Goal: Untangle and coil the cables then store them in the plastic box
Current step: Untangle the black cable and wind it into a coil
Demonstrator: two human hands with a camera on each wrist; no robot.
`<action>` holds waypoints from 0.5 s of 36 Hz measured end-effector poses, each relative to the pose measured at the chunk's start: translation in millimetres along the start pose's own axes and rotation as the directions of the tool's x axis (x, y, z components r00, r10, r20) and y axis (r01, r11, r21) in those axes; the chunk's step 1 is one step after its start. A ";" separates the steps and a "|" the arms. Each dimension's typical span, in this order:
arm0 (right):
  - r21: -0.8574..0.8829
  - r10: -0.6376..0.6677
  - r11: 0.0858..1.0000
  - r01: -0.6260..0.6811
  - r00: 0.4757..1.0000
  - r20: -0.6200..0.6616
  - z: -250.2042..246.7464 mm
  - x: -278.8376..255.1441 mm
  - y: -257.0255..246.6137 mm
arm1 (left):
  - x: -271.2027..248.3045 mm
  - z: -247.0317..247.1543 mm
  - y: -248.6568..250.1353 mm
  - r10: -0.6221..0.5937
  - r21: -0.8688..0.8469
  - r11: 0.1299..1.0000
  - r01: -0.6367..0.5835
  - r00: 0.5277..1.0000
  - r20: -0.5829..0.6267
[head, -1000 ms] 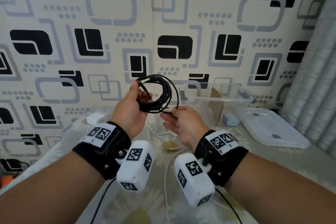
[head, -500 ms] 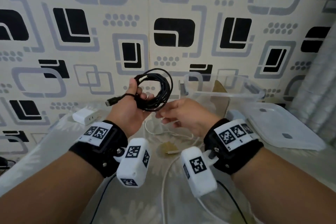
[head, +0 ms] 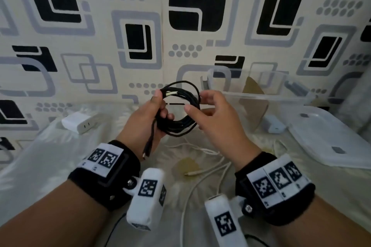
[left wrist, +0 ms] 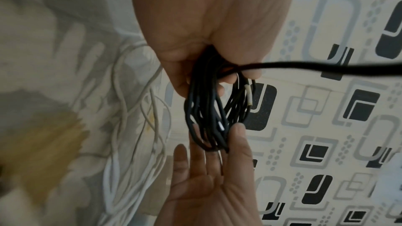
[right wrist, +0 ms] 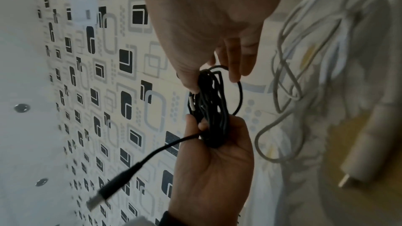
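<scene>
A black cable (head: 180,132) is wound into a coil and held up over the bed. My left hand (head: 163,106) grips the coil's left side, with the fingers curled through the loops. The cable's USB plug (head: 147,151) dangles below that hand and shows in the right wrist view as plug (right wrist: 97,197). My right hand (head: 195,101) pinches the coil's right side between thumb and fingers; the coil (right wrist: 213,109) runs between both hands. The clear plastic box (head: 261,95) stands open just behind and to the right. A loose white cable (head: 202,166) lies on the bed under the hands.
The box lid (head: 331,140) lies flat at the right. A white charger (head: 80,124) sits at the left near the wall, and a small pale adapter (head: 274,126) rests beside the box. The patterned wall is close behind.
My right hand has risen from under the coil to pinch its right side. The plug end, which stuck out left of my left hand, now hangs below it.
</scene>
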State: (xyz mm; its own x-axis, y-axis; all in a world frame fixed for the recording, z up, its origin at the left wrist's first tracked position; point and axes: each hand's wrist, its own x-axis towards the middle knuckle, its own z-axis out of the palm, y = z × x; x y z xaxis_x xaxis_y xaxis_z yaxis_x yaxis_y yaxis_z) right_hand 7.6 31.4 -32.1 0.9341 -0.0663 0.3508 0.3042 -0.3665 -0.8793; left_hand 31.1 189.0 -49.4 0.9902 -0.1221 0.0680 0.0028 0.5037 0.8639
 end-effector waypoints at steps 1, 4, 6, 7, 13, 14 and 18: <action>-0.002 0.002 1.000 -0.002 1.000 0.002 1.0 0.3 1.1 | -1.1 -0.1 -0.4 -0.001 0.004 1.000 0.001 1.000 -0.006; 0.005 0.004 1.000 -0.004 1.000 0.006 3.4 -1.6 4.4 | -3.6 -0.3 -1.7 0.009 0.044 0.999 -0.007 0.999 -0.036; 0.007 -0.022 1.000 0.022 1.000 0.011 3.9 -3.2 7.0 | -4.5 0.1 -3.3 0.029 0.060 0.998 -0.026 0.998 -0.053; 0.016 -0.024 1.000 0.024 1.000 0.011 3.8 -3.7 7.8 | -5.2 0.7 -4.1 0.030 0.057 0.998 -0.027 0.998 -0.051; 0.109 0.036 0.993 -0.046 0.995 0.096 6.7 -6.4 11.0 | -9.5 -2.6 -5.5 0.006 -0.047 0.999 -0.005 1.000 0.011; 0.127 0.031 0.991 -0.045 0.993 0.110 6.9 -7.2 11.0 | -9.8 -3.9 -5.5 0.005 -0.045 0.999 -0.004 1.000 0.009; 0.156 0.029 0.986 -0.050 0.991 0.134 9.2 -8.5 12.6 | -9.1 -6.7 -4.7 -0.012 -0.010 1.000 0.011 1.000 -0.027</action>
State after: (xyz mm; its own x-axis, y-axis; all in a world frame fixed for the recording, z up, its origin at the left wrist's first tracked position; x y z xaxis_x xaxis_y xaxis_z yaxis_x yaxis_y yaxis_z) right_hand 5.3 35.8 -49.1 0.9592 0.0480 0.2785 0.2822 -0.2130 -0.9354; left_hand 23.0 193.5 -57.4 0.9935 -0.1048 0.0445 0.0154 0.5104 0.8598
